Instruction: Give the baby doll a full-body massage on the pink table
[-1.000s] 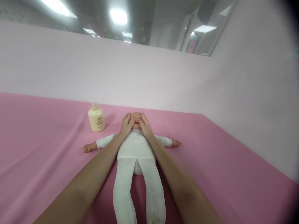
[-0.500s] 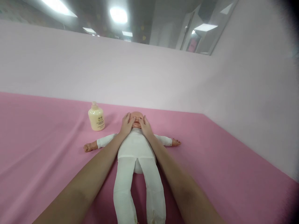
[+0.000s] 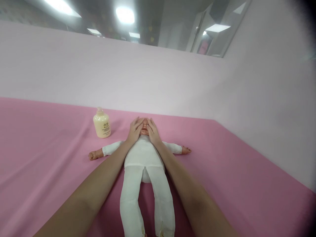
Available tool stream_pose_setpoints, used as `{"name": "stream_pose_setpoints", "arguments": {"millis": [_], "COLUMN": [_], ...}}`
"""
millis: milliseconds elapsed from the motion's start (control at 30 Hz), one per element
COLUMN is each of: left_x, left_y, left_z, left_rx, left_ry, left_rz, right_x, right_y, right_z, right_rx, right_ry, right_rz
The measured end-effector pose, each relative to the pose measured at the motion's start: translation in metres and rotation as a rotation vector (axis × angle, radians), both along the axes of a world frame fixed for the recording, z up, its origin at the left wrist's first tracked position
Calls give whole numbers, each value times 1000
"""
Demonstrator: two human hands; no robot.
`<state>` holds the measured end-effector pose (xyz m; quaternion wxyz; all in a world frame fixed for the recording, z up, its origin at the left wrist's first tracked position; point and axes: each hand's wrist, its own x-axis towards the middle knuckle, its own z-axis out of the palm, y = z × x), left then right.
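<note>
We've got both hands on the doll's [image 3: 144, 154] head at the far end of our reach: left hand [image 3: 134, 131] lies flat over the left side of the face, right hand [image 3: 153, 131] flat over the right side, fingers spread and laid on, not curled round anything, fingertips nearly meeting over the top of the face so only a strip of nose and mouth shows btwn them. The doll lies on its back in the middle of the pink mat [image 3: 234, 171], head away from us, white suit, arms out to both sides, legs running back toward us btwn our forearms. Its hand on the left reaches out toward open mat; the one on the right stops well short of the wall. A cream bottle [image 3: 101, 124] stands upright just left of the head, near our left hand but apart from it. Room: wide open mat to the left and in front of the bottle; far edge of the mat meets the pale wall [image 3: 158, 82] just beyond the head, and on the right the mat's edge runs diagonally along the side wall, narrowing toward the far corner.
</note>
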<state>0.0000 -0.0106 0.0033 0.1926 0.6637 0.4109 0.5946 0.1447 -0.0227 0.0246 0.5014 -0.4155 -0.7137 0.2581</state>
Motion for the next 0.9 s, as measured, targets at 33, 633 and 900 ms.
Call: {"name": "stream_pose_setpoints", "arguments": {"millis": [33,633,900], "left_x": [0,2,0], "left_y": [0,1,3], "left_z": [1,-2,-2], "left_rx": [11,-50,-13], "left_ry": [2,-87,-39], "left_rz": [-7,11,-3], "right_x": [0,3,3], "right_y": [-1,9,1], "right_z": [1,-5,2], "right_rx": [15,-23,-12], "right_ry": [-8,151,93], "right_rz": [10,25,38]}}
